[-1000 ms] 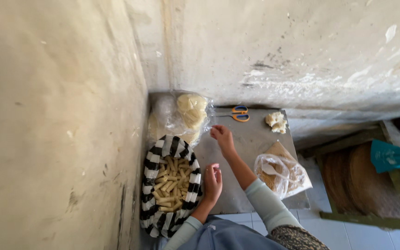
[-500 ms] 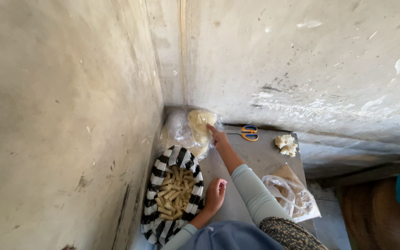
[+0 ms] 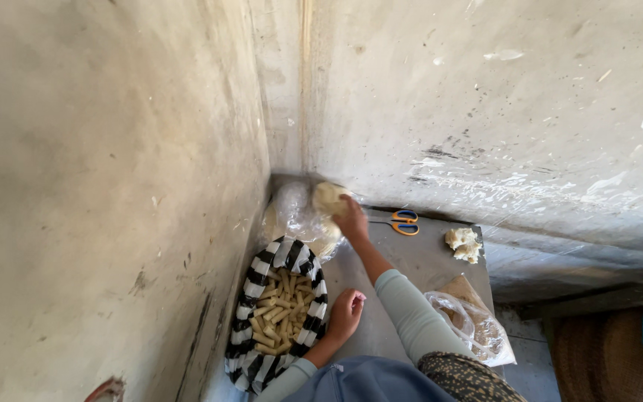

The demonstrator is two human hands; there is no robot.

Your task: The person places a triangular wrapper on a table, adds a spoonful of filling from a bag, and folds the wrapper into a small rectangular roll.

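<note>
Right hand (image 3: 351,217) grips a pale dough lump (image 3: 329,198) in the clear bag (image 3: 295,216), far left corner of the surface (image 3: 418,257). Left hand (image 3: 345,313), fingers loosely curled and holding nothing, rests beside the striped bag (image 3: 262,298).

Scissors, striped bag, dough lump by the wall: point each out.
scissors (image 3: 405,222), head view, on the handles.
striped bag (image 3: 260,268), head view, on its left rim.
dough lump (image 3: 464,243), head view, on its middle.

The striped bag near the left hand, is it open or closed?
Open: the striped bag gapes wide, showing pale sticks inside.
</note>
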